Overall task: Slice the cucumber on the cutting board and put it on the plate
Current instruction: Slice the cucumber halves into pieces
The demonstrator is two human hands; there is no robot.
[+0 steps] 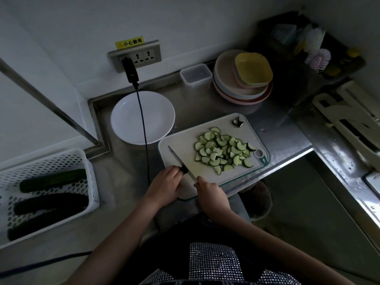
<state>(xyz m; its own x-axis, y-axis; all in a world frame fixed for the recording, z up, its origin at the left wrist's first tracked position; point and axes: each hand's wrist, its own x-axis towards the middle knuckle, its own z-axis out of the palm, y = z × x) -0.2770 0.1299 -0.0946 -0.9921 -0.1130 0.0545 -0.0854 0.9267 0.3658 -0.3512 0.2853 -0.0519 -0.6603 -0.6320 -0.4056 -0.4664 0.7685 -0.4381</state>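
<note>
A person's left hand point(164, 184) curls closed around a small dark end piece of cucumber point(184, 170) at the near edge of a pale rectangular plastic cutting board point(181, 145), while the right hand point(211, 197) grips the handle of a slim-bladed kitchen knife point(178, 160), its blade lying across the board and pointing away to the left. A heap of pale green half-moon cucumber slices point(224, 151) covers the board's right side. A round white plate point(143, 118) sits empty on the steel surface point(277, 130) just beyond the board's left corner. To the left, a white perforated plastic basket point(82, 161) holds whole dark cucumbers point(51, 200).
</note>
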